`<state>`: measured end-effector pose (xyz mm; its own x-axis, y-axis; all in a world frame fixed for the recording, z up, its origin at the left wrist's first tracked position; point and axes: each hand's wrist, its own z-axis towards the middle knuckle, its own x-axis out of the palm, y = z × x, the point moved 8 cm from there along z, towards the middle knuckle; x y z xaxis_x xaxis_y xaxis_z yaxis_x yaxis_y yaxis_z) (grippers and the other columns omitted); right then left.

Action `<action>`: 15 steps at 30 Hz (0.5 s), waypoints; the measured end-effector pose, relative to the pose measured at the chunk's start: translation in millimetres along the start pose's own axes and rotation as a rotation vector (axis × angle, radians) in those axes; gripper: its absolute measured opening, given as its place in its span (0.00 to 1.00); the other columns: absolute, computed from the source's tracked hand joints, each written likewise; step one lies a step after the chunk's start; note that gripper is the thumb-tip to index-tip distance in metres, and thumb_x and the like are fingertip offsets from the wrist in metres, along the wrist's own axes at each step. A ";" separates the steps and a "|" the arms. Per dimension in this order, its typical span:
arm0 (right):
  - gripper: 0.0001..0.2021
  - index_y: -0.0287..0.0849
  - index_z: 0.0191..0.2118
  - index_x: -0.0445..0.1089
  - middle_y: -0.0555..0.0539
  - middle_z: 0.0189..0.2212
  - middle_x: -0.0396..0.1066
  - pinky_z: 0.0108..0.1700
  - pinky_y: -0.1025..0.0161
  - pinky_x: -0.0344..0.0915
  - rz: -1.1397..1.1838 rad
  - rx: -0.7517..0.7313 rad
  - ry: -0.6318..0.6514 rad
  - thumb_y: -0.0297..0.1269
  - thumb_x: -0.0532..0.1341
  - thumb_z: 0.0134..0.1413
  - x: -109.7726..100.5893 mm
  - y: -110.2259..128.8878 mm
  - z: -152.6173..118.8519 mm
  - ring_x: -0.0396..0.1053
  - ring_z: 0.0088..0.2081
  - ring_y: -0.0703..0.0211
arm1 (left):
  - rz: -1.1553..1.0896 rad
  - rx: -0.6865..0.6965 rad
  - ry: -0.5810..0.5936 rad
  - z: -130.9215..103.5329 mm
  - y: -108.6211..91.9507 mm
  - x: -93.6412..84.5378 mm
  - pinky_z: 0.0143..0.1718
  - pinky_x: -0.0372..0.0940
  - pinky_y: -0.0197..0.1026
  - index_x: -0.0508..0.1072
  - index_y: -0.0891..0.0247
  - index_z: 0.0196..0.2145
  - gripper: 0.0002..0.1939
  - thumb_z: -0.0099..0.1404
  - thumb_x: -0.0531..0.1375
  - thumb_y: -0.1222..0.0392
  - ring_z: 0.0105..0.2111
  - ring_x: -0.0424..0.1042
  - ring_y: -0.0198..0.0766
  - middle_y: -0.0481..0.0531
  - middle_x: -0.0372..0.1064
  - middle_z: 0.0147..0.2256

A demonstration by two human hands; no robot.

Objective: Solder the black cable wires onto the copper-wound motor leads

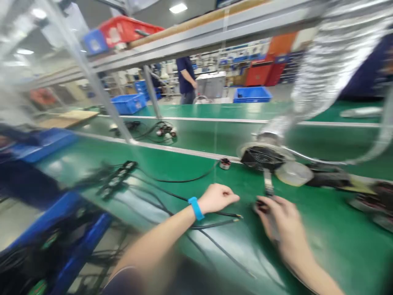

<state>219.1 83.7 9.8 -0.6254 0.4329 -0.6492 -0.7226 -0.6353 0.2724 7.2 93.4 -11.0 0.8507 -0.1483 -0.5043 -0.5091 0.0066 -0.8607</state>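
Observation:
My left hand [217, 198], with a blue band [195, 208] at its wrist, is closed in a pinch above the green bench; whatever its fingertips hold, if anything, is hidden. Black cables [219, 224] with stripped ends run under and beside it. To the right, my right hand [284, 223] is closed around a small round motor part [262, 205] with copper-coloured windings, partly covered by the fingers. A flat metal piece [268, 182] reaches up beyond those fingers; whether it is gripped too I cannot tell. A similar motor part [225, 164] rests near the bench's back edge.
A black fan [262, 157] stands below a silver duct [316, 65], beside a clear round lid [294, 173]. A black power strip [118, 179] lies left. More motor parts [376, 205] sit far right. Blue bins [127, 103] and a person [186, 80] are beyond.

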 end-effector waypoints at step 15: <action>0.31 0.49 0.59 0.58 0.40 0.53 0.59 0.56 0.48 0.69 0.319 0.268 0.040 0.34 0.70 0.52 22.5 20.0 -8.6 0.67 0.53 0.46 | -0.139 -0.071 -0.020 7.4 -5.1 4.5 0.29 0.56 0.37 0.72 0.65 0.22 0.16 0.60 0.59 0.50 0.24 0.64 0.35 0.47 0.66 0.21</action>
<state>193.1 75.2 -5.5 -0.8221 0.2132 -0.5279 -0.5490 -0.5425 0.6359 14.7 100.1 -9.4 0.9156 -0.1231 -0.3827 -0.3938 -0.0823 -0.9155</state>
